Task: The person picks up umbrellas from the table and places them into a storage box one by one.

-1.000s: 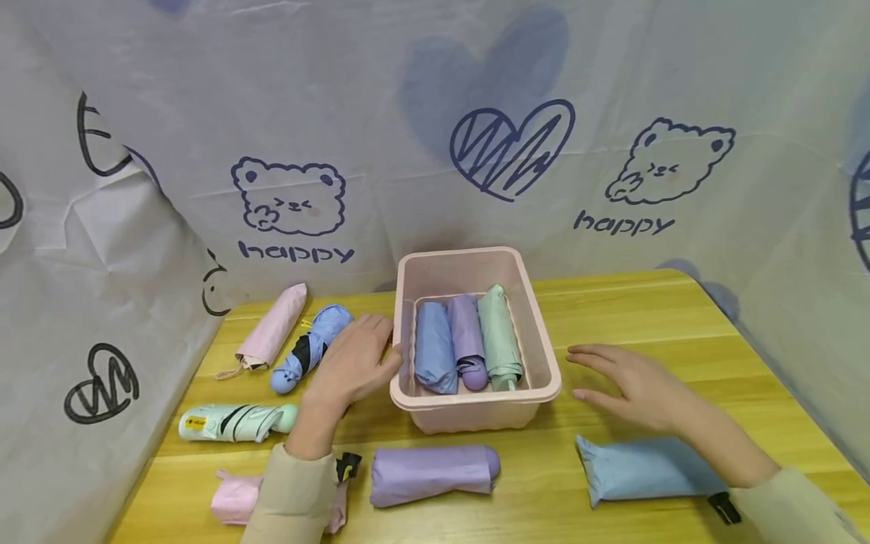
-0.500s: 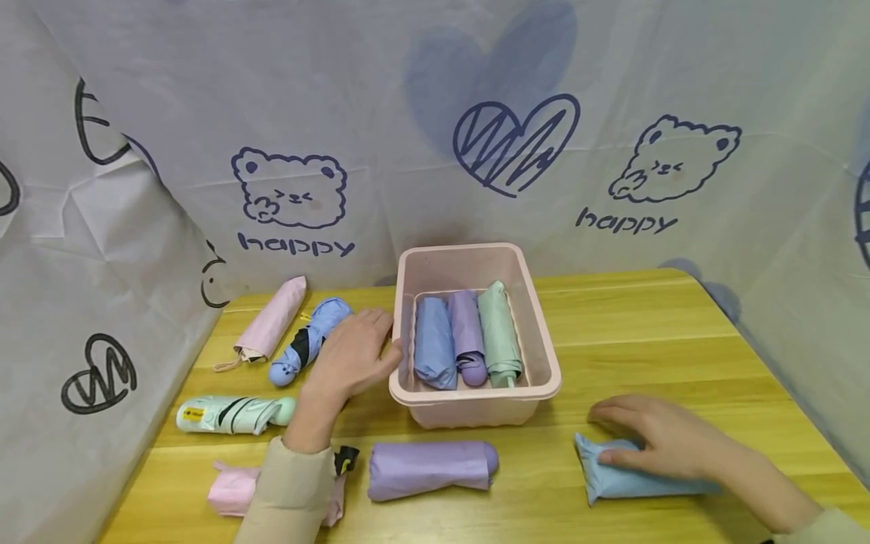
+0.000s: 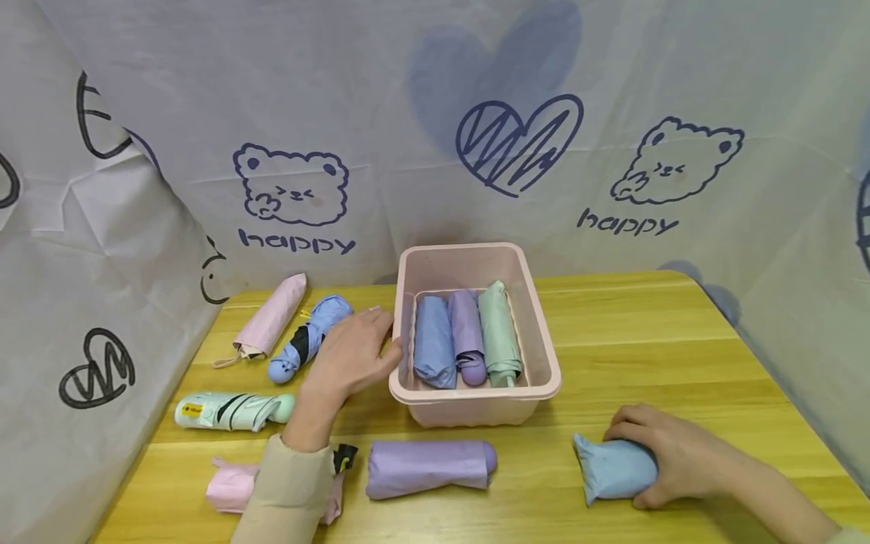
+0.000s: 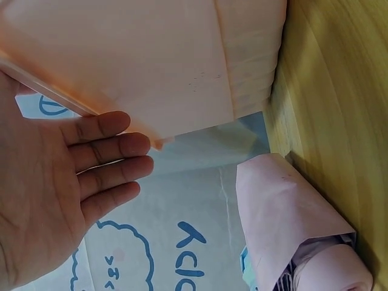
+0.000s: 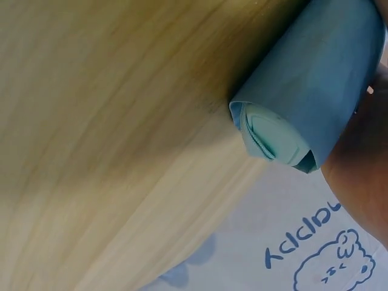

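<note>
My left hand [image 3: 356, 351] lies along the left rim of a pink plastic bin [image 3: 469, 412]. In the left wrist view its fingers [image 4: 112, 148] are straight against the bin's outer wall [image 4: 151, 66]. Inside the bin lie a blue folded umbrella [image 3: 435, 340], a purple one [image 3: 465, 325] and a pale green one [image 3: 499, 332], side by side. At the right, my right hand [image 3: 686, 453] grips a light blue folded umbrella [image 3: 615, 470], thumb on the near side and fingers over the far side. The right wrist view shows this umbrella's end [image 5: 279, 133]; the hand hides part of its length.
A purple umbrella [image 3: 428, 468] lies before the bin. Left of it are a pink umbrella [image 3: 231, 487] partly under my sleeve, a mint one [image 3: 231, 412], a blue one [image 3: 313, 336] and another pink one [image 3: 272, 317]. A printed cloth [image 3: 408, 151] hangs behind the table.
My right hand has come down from beside the bin toward the near right and now grips the light blue umbrella. My left hand stays at the bin's rim.
</note>
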A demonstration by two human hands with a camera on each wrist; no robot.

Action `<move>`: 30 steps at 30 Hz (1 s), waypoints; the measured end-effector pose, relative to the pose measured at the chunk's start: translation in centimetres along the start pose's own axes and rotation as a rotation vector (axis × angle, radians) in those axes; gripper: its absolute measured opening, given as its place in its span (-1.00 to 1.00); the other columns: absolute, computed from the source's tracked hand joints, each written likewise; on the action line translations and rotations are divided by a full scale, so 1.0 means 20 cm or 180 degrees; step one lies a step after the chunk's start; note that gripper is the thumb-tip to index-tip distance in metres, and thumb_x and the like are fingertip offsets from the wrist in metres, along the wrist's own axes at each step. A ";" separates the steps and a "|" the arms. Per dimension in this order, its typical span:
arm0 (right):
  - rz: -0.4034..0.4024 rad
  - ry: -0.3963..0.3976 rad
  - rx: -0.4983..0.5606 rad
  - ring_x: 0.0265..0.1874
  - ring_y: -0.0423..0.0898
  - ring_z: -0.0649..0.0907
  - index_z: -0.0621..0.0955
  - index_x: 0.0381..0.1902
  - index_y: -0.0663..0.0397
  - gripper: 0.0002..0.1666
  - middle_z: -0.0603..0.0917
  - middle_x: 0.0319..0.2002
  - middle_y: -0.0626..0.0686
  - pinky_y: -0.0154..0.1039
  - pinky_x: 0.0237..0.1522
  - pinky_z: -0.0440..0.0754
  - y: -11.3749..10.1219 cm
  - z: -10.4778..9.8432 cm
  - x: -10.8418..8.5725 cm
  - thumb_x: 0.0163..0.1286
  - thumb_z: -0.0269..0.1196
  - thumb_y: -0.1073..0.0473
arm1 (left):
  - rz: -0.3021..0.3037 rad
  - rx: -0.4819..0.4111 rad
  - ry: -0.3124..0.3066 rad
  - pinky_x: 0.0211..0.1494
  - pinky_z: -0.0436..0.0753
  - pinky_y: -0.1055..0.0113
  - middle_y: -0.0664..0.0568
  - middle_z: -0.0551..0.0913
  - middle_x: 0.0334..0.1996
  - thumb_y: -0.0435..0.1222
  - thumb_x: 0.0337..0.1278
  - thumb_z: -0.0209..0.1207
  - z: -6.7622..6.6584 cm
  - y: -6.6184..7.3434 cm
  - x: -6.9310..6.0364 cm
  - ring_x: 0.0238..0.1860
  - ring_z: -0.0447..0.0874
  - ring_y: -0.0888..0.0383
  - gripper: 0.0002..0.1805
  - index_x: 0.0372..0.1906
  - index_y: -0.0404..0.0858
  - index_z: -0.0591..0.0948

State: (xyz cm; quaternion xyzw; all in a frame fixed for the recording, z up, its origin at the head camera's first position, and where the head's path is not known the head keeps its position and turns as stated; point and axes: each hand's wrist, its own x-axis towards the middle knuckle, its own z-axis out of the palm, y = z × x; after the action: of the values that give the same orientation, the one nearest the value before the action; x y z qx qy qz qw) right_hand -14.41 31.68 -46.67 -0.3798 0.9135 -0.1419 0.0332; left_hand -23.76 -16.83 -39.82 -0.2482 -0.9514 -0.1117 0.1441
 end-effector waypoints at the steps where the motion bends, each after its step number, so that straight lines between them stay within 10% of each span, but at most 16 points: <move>1: -0.0003 -0.0008 0.0059 -0.11 -0.31 0.56 0.63 0.08 -0.36 -0.21 0.54 0.01 -0.29 -0.23 -0.16 0.65 0.00 0.00 0.00 -0.14 0.63 -0.33 | 0.0007 -0.0004 0.0006 0.01 0.61 0.03 -0.03 0.62 -0.23 -0.03 0.28 -0.06 0.00 0.00 0.00 -0.12 0.63 -0.07 -0.65 -0.18 -0.20 0.56; 9: 0.0085 -0.0144 0.0337 -0.17 -0.38 0.52 0.64 0.07 -0.31 -0.26 0.55 -0.06 -0.34 -0.29 -0.19 0.61 -0.01 0.00 0.01 -0.17 0.64 -0.01 | 0.0057 0.0008 0.0055 -0.01 0.59 0.06 0.01 0.59 -0.29 -0.05 0.26 -0.04 0.01 -0.01 0.00 -0.18 0.59 -0.03 -0.69 -0.24 -0.20 0.55; 30: 0.0169 0.0160 0.0020 -0.18 -0.34 0.55 0.67 0.09 -0.12 -0.26 0.58 -0.05 -0.24 -0.22 -0.18 0.66 -0.02 0.00 0.07 -0.12 0.62 -0.10 | 0.0152 0.0034 0.0128 0.03 0.54 0.07 0.00 0.59 -0.28 -0.06 0.25 -0.04 0.01 -0.02 0.00 -0.15 0.55 -0.02 -0.71 -0.29 -0.21 0.51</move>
State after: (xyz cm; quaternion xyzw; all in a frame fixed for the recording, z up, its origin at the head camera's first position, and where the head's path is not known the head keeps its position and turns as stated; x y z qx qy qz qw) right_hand -15.10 30.52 -46.55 -0.3517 0.9233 -0.1534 0.0152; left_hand -24.06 -17.01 -40.06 -0.2679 -0.9427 -0.1081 0.1671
